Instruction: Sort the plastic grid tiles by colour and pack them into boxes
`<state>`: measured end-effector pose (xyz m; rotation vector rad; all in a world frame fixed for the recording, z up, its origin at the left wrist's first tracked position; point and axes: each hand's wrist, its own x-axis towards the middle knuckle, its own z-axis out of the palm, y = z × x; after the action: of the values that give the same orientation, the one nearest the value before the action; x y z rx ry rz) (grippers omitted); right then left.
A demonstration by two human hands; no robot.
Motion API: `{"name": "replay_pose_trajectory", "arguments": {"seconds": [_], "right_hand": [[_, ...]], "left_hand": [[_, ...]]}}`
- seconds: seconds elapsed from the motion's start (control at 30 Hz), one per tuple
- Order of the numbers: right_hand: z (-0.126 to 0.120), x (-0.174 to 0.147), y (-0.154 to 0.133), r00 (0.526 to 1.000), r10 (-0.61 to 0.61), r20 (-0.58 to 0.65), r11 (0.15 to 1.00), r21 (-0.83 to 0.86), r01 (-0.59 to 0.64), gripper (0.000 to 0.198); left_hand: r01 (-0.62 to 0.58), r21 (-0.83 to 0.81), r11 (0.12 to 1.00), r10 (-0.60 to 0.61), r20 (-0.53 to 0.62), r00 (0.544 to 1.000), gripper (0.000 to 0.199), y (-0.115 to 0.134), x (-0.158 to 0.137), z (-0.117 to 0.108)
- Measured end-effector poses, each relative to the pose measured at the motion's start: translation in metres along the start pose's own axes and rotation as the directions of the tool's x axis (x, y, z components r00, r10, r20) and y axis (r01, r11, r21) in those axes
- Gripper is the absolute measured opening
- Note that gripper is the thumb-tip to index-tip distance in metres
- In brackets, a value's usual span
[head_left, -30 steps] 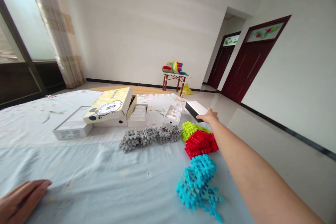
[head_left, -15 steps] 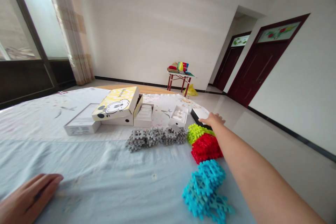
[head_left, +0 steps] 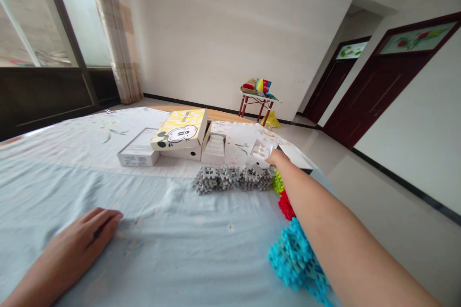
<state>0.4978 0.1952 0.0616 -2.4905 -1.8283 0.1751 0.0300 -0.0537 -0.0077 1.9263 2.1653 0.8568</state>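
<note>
My right hand (head_left: 279,157) reaches forward to a small open white box (head_left: 260,149) with a moulded insert, its fingers closed at the box's right edge and partly hidden. Just right of that hand lies a flat black-and-white box (head_left: 296,157). Below my right forearm are heaps of interlocking plastic pieces: lime green (head_left: 277,183), red (head_left: 285,205) and blue (head_left: 293,255), each partly covered by the arm. Grey pieces (head_left: 218,178) lie in a row in front of the boxes. Palm down on the light blue cloth (head_left: 173,249), my left hand (head_left: 84,237) rests with nothing in it.
A yellow-and-white cartoon box (head_left: 182,129) sits tilted among open white boxes, one at left (head_left: 138,157) and one at right (head_left: 214,149). Beyond the table's far edge stands a small folding table (head_left: 257,98) with colourful items, a yellow bag (head_left: 272,120) beside it.
My right hand has moved left from the black-and-white box to the small white box. The view has turned slightly left, so the whole scene sits further right. My left hand still rests on the cloth.
</note>
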Motion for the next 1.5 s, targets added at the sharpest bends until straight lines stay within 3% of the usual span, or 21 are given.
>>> {"name": "replay_pose_trajectory", "arguments": {"seconds": [0.1, 0.23, 0.4, 0.5, 0.6, 0.73, 0.83, 1.0, 1.17, 1.27, 1.37, 1.5], "right_hand": [[-0.005, -0.004, 0.001, 0.997, 0.031, -0.072, 1.0, 0.007, -0.03, 0.035], [-0.025, -0.012, 0.006, 0.974, 0.049, -0.221, 0.998, 0.037, -0.042, 0.031], [-0.057, -0.034, 0.015, 0.925, -0.006, -0.379, 0.996, 0.076, 0.038, 0.033], [-0.066, -0.06, 0.014, 0.873, -0.113, -0.474, 0.972, 0.13, 0.196, 0.032], [-0.064, -0.094, 0.004, 0.804, -0.288, -0.52, 0.872, 0.204, 0.444, 0.03], [-0.048, -0.147, -0.018, 0.7, -0.501, -0.508, 0.709, 0.222, 0.669, 0.026], [-0.028, -0.184, -0.038, 0.642, -0.613, -0.461, 0.61, 0.24, 0.755, 0.025], [0.007, -0.226, -0.07, 0.617, -0.71, -0.34, 0.541, 0.297, 0.786, 0.022], [0.036, -0.233, -0.088, 0.625, -0.756, -0.196, 0.511, 0.42, 0.75, 0.022], [0.039, -0.235, -0.093, 0.638, -0.742, -0.205, 0.513, 0.438, 0.738, 0.025], [0.029, -0.245, -0.094, 0.595, -0.761, -0.261, 0.487, 0.376, 0.788, 0.031], [0.013, -0.262, -0.094, 0.537, -0.835, -0.12, 0.5, 0.241, 0.832, 0.047]], "left_hand": [[-0.081, 0.061, 0.995, 0.073, 0.115, 0.991, 0.031, -0.002, 0.0, -0.001], [-0.097, 0.093, 0.991, 0.082, 0.154, 0.985, 0.034, 0.0, 0.001, -0.003], [-0.13, 0.091, 0.987, 0.117, 0.139, 0.983, 0.035, 0.004, 0.002, -0.002], [-0.156, 0.088, 0.984, 0.145, 0.125, 0.981, 0.035, 0.002, 0.002, 0.0], [-0.185, 0.074, 0.98, 0.177, 0.104, 0.979, 0.035, 0.003, 0.003, 0.0], [-0.186, 0.008, 0.982, 0.186, 0.05, 0.981, 0.035, 0.011, 0.0, -0.004], [-0.145, -0.126, 0.981, 0.146, 0.0, 0.989, 0.038, 0.02, -0.005, -0.008], [-0.173, -0.434, 0.884, 0.194, 0.004, 0.981, 0.05, 0.033, -0.011, -0.009], [-0.2, -0.527, 0.826, 0.291, 0.096, 0.952, 0.08, 0.035, -0.014, -0.002], [-0.201, -0.501, 0.842, 0.313, 0.151, 0.938, 0.092, 0.032, -0.015, 0.006], [-0.225, -0.47, 0.853, 0.34, 0.175, 0.924, 0.099, 0.031, -0.015, 0.01], [-0.249, -0.452, 0.857, 0.356, 0.169, 0.919, 0.102, 0.038, -0.017, 0.005]]}}
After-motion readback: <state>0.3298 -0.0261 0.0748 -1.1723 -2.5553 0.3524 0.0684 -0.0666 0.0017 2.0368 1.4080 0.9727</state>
